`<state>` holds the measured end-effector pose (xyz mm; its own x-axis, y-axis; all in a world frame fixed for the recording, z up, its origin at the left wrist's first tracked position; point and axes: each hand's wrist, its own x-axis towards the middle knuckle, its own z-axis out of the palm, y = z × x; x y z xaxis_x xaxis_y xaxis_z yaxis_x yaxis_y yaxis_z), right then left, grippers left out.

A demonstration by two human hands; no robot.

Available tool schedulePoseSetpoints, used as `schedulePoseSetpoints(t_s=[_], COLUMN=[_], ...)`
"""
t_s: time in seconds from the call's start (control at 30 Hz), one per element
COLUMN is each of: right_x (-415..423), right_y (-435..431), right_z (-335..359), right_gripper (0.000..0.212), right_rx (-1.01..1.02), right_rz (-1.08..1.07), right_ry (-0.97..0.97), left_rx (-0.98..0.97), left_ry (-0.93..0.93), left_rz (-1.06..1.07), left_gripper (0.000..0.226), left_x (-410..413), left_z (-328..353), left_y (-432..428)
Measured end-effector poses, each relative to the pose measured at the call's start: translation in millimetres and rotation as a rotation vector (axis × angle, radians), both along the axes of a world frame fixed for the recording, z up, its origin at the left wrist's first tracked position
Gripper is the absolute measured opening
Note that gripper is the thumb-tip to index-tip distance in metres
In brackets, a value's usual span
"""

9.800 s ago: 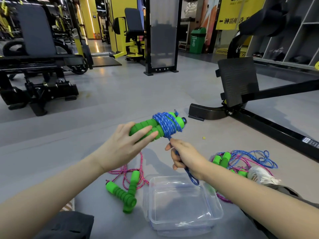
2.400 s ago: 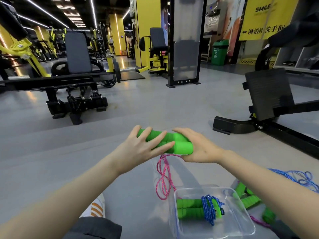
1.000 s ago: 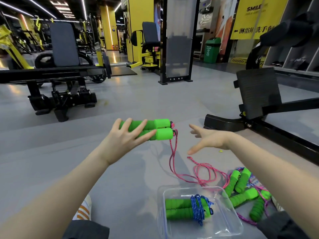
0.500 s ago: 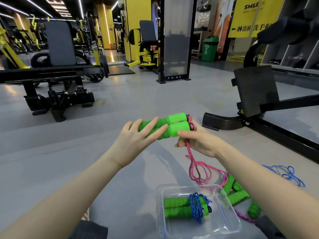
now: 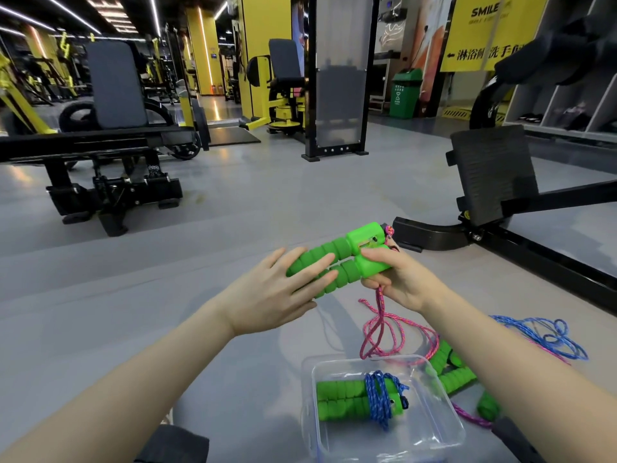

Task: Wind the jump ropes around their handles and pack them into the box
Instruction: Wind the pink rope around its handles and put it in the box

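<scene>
I was on the second rope, about to start winding. My left hand lay with fingers nearly straight across the ribbed part of the green foam handles, steadying them above the floor. My right hand had its grip curled round the hard cap end of the nearer handle, and the pink rope came out from under it and hung to the floor in loose loops. The two handles sat side by side and parallel. Their long axis ran from lower left to upper right, cap ends pointing away from me. Next, I judged, the rope needed drawing taut and looping around both caps. One blue-wound bundle already lay in the clear plastic box near my knees.
</scene>
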<state>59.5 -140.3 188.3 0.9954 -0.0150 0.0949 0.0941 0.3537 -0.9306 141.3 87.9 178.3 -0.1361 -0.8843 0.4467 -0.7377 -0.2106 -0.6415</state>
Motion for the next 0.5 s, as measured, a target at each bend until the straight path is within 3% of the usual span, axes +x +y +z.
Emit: schedulePoseSetpoints(t_s=[0.17,0.5], right_x=[-1.5,-3.8], right_y=[5.8,7.5], right_z=[-4.2,-3.1], right_gripper=[0.02,0.036], right_rx=[0.114,0.12], right_rz=[-0.075,-0.113], right_ry=[0.057,0.112], left_rx=[0.001,-0.074], left_ry=[0.045,-0.013], left_rz=[-0.037,0.01], left_gripper=[0.041,0.04], left_x=[1.9,-12.9], left_z=[-7.4,-6.2], left_y=[-7.4,-12.9])
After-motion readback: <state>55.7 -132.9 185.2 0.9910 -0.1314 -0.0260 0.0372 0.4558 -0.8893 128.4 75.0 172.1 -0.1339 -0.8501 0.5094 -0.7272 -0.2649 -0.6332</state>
